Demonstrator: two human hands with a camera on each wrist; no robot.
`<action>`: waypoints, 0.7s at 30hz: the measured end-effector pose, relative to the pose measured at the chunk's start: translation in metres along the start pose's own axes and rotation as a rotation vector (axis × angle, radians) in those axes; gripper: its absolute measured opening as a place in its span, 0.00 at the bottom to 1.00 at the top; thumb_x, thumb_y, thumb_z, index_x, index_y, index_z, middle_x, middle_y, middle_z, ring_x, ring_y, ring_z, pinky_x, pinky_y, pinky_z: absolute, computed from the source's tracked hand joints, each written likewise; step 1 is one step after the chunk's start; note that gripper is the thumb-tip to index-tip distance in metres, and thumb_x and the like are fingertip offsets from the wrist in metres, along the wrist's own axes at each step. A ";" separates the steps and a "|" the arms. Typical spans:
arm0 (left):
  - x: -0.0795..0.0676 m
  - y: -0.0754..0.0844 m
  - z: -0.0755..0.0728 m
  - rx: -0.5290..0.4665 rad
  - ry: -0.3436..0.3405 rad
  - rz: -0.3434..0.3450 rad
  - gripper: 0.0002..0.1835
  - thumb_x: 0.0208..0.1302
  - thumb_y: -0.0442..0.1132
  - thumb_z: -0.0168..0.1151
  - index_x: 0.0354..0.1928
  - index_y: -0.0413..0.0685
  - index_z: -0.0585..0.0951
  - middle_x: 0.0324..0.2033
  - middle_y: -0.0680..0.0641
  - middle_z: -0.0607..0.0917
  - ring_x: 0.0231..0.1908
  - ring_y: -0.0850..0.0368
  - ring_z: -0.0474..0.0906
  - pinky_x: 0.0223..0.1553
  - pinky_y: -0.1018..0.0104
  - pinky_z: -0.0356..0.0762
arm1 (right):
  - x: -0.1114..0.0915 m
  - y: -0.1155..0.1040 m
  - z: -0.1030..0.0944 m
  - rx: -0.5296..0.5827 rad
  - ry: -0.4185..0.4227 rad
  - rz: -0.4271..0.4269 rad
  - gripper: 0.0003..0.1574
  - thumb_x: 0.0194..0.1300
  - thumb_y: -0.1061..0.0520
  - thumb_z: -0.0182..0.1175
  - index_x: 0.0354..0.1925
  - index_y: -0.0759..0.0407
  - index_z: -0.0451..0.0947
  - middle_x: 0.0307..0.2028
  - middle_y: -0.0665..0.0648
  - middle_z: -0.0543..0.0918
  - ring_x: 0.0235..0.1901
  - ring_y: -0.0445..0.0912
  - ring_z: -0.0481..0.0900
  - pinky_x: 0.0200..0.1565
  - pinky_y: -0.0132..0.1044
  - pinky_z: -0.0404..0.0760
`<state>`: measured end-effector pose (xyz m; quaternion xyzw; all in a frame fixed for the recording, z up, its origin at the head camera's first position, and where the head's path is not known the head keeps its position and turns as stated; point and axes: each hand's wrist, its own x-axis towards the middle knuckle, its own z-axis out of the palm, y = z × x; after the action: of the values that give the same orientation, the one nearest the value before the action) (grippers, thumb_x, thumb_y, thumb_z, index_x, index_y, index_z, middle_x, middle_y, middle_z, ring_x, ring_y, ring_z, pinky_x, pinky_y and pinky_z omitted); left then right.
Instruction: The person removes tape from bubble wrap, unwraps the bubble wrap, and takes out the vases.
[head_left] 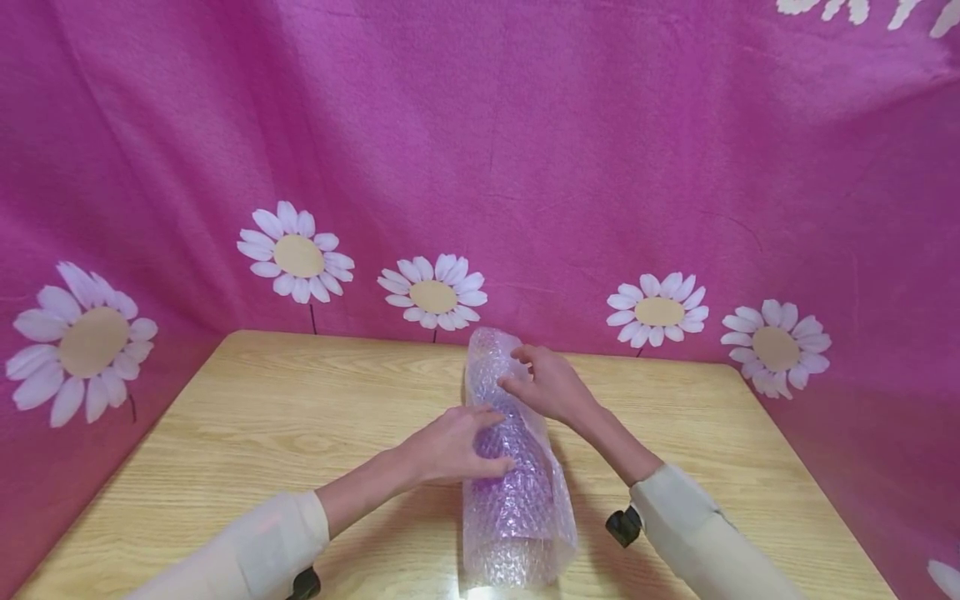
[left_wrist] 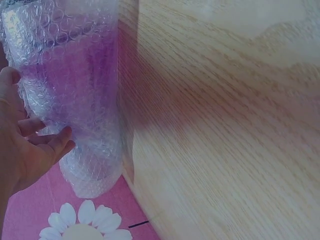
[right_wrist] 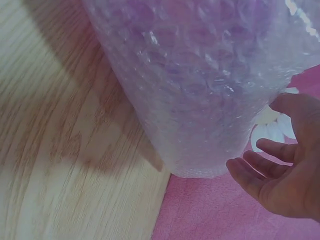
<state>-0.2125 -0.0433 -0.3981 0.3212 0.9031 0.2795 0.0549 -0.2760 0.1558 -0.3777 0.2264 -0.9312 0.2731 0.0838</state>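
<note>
A long bundle of clear bubble wrap [head_left: 513, 508] lies lengthwise on the wooden table, rolled round something purple [left_wrist: 75, 80] that shows only through the layers. My left hand [head_left: 450, 446] rests on the middle of the bundle from the left, thumb and fingers spread apart over the wrap. By the far end, my right hand [head_left: 553, 387] is at the bundle's right side with loosely bent fingers, their tips right at the wrap. In the right wrist view, the fingers [right_wrist: 245, 175] of this hand are spread beside the roll's end. A loose flap of wrap stands out along the right side.
The wooden table [head_left: 300, 400] reaches back to a magenta cloth [head_left: 525, 167] printed with white daisies, which hangs behind it and along both sides. The bundle's far end lies at the table's back edge, close to the cloth.
</note>
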 end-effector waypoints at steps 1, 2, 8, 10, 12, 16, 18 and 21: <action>0.000 0.000 0.000 0.003 0.001 0.001 0.42 0.60 0.62 0.63 0.68 0.40 0.73 0.68 0.38 0.70 0.68 0.40 0.65 0.67 0.46 0.64 | 0.001 0.000 0.001 -0.009 -0.002 -0.005 0.32 0.61 0.49 0.67 0.56 0.70 0.77 0.48 0.66 0.84 0.44 0.58 0.83 0.44 0.51 0.83; 0.000 0.000 0.000 0.004 0.003 0.003 0.42 0.60 0.62 0.63 0.68 0.40 0.73 0.68 0.38 0.71 0.68 0.40 0.65 0.67 0.46 0.64 | 0.003 0.001 0.002 -0.018 -0.003 -0.009 0.33 0.61 0.49 0.67 0.56 0.71 0.77 0.47 0.66 0.83 0.44 0.58 0.82 0.44 0.51 0.83; 0.001 0.001 0.000 0.015 0.014 0.013 0.41 0.59 0.62 0.63 0.67 0.39 0.74 0.67 0.37 0.72 0.67 0.39 0.67 0.66 0.47 0.66 | 0.009 0.003 0.008 -0.063 -0.012 -0.014 0.35 0.59 0.49 0.68 0.57 0.71 0.76 0.48 0.68 0.82 0.47 0.59 0.80 0.49 0.53 0.81; 0.001 0.001 0.000 0.015 0.014 0.011 0.41 0.59 0.62 0.63 0.67 0.38 0.74 0.67 0.36 0.72 0.66 0.39 0.67 0.66 0.47 0.66 | 0.011 0.003 0.009 -0.080 -0.009 -0.012 0.34 0.59 0.51 0.68 0.56 0.71 0.76 0.47 0.67 0.82 0.47 0.59 0.80 0.49 0.53 0.80; 0.001 0.001 0.001 0.011 0.011 0.004 0.42 0.59 0.62 0.63 0.67 0.38 0.74 0.67 0.37 0.72 0.67 0.39 0.67 0.66 0.47 0.66 | 0.012 0.004 0.010 -0.096 -0.006 -0.010 0.32 0.58 0.52 0.68 0.55 0.71 0.77 0.47 0.67 0.82 0.46 0.58 0.80 0.48 0.52 0.81; 0.001 0.001 0.001 0.007 0.008 -0.003 0.42 0.59 0.62 0.64 0.67 0.38 0.73 0.67 0.37 0.71 0.67 0.39 0.66 0.67 0.47 0.65 | 0.014 0.004 0.011 -0.122 -0.002 -0.006 0.28 0.57 0.56 0.65 0.53 0.70 0.78 0.45 0.66 0.82 0.41 0.55 0.80 0.44 0.50 0.82; 0.001 0.002 0.001 0.006 0.009 -0.004 0.42 0.59 0.62 0.64 0.67 0.38 0.73 0.67 0.37 0.71 0.67 0.39 0.66 0.67 0.48 0.65 | 0.015 0.004 0.011 -0.138 0.007 -0.016 0.26 0.57 0.57 0.64 0.52 0.70 0.79 0.43 0.66 0.83 0.38 0.54 0.80 0.43 0.49 0.82; 0.001 0.002 0.001 0.004 0.013 -0.002 0.42 0.59 0.61 0.64 0.67 0.38 0.74 0.67 0.37 0.71 0.67 0.40 0.66 0.67 0.49 0.65 | 0.017 0.005 0.012 -0.165 0.029 -0.044 0.23 0.57 0.59 0.62 0.50 0.70 0.81 0.41 0.65 0.84 0.35 0.52 0.79 0.40 0.48 0.83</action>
<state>-0.2121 -0.0412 -0.3974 0.3184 0.9044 0.2798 0.0489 -0.2934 0.1466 -0.3856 0.2349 -0.9441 0.1966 0.1218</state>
